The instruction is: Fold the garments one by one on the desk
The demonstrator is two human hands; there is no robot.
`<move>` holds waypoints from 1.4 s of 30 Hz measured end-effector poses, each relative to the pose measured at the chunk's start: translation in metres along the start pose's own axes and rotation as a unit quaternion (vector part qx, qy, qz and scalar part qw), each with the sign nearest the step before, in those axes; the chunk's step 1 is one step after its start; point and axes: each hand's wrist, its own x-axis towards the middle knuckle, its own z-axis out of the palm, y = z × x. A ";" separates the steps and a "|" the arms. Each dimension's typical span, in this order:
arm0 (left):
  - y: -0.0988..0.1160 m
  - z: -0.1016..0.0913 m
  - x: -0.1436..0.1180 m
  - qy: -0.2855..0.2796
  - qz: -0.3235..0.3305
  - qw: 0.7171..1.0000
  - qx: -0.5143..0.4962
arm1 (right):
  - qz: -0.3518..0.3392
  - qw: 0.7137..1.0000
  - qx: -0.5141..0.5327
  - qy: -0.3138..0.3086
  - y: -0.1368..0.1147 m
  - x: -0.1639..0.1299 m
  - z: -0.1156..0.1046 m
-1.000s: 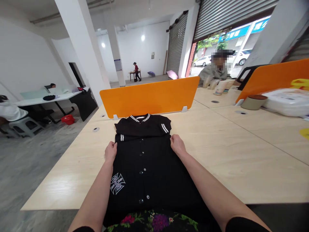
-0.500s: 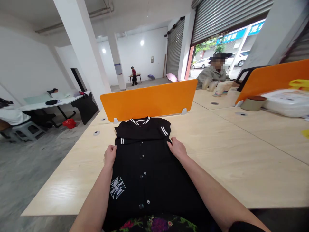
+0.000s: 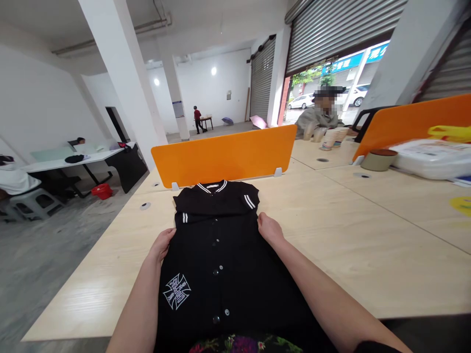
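A pale wooden bench [image 3: 353,235] spreads under and to both sides of the hands, reaching well past them to the right. Beyond the fingertips stands an orange divider panel [image 3: 224,154], upright along the far edge, and a second orange panel [image 3: 415,122] rises well off to the right of the right hand. Between the two hands lies a black button-front jacket [image 3: 221,264], flat on the bench with its buttons up, its striped collar pointing away toward the divider and its hem running back toward the person's body. Both sleeves are folded in across the upper part, their white cuff stripes showing just beyond the hands. A white cross emblem [image 3: 177,291] sits on the cloth beside the left forearm.

The left hand [image 3: 161,245] lies on the jacket's left edge, fingers loosely spread and flat rather than pinching. The right hand [image 3: 270,228] rests on the right edge, fingers curled down onto the cloth; whether it pinches the fabric cannot be told.

Far to the right of the right hand sit a round grey bowl [image 3: 379,159] and a white bundle [image 3: 434,157]. Beyond the divider another person [image 3: 318,117] sits at a stack of paper cups [image 3: 331,137].
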 end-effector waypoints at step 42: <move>-0.030 -0.036 -0.083 0.126 0.038 0.947 0.294 | -0.040 0.999 0.027 -0.023 0.066 -0.107 -0.032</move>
